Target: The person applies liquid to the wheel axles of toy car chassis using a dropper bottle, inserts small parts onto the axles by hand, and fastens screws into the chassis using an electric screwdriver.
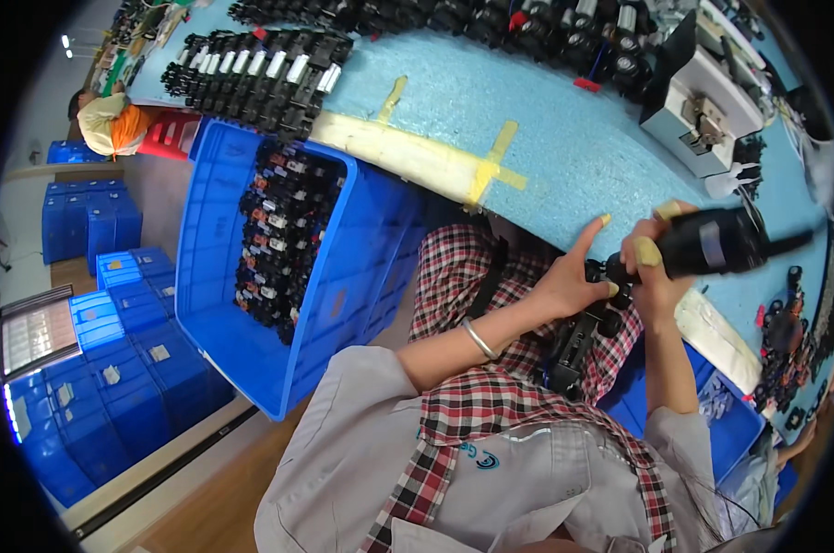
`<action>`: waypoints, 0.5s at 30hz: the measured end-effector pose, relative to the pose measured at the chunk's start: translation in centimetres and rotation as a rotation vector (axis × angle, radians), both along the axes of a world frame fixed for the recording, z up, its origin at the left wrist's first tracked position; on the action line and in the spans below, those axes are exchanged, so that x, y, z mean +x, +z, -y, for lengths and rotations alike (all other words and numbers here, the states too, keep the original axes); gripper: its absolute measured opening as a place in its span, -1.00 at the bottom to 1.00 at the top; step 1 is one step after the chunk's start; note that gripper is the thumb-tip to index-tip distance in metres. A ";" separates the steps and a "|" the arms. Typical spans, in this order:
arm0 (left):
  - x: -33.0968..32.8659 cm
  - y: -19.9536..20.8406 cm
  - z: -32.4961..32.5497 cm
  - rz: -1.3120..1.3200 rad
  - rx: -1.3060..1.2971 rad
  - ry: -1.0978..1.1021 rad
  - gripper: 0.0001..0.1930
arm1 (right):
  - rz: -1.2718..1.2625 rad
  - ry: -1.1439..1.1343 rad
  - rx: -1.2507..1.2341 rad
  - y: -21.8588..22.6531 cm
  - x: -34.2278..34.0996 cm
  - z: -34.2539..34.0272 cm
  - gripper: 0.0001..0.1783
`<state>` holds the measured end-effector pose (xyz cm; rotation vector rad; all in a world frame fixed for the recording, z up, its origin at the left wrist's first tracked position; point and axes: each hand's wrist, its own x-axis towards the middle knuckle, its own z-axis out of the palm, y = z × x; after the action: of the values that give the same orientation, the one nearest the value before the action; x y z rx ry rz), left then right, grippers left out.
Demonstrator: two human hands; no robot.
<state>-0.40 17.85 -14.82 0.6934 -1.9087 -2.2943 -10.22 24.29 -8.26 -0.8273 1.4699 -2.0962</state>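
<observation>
Blue bin (pixel 361 267) of assemblies (pixel 286 240) — handheld chassis (pixel 578 343)

Bright, fairly even light across the blue worktop (pixel 417 111), with deep shadow pooling below its near edge! Up at top left, a small lamp (pixel 65 41) burns white; lower down, glare bleaches a stacked blue crate (pixel 97 320), and the metal bracelet (pixel 479 339) glints. Now the black cylindrical tool (pixel 712 241), smeared by motion blur over the worktop's near edge! Lines bow toward the black circular rim, and clutter at the worktop's right end goes soft.
</observation>
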 end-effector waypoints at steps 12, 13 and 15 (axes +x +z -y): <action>5.2 17.3 18.2 -0.334 -1.025 0.072 -0.60 | 0.391 0.263 -0.870 10.0 -8.2 -4.2 -0.56; 5.4 16.1 19.9 -0.459 -1.051 0.067 -0.62 | 0.430 0.143 -0.781 8.0 -9.1 -6.4 -0.61; 5.7 10.8 22.1 -0.506 -1.197 -0.031 -0.62 | 0.539 -0.049 -0.543 1.4 -9.9 -10.5 -0.69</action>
<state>5.29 -4.26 -3.98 -0.0715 -2.4149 -0.8060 -20.15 34.77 -6.84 -0.3394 0.6570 -2.5311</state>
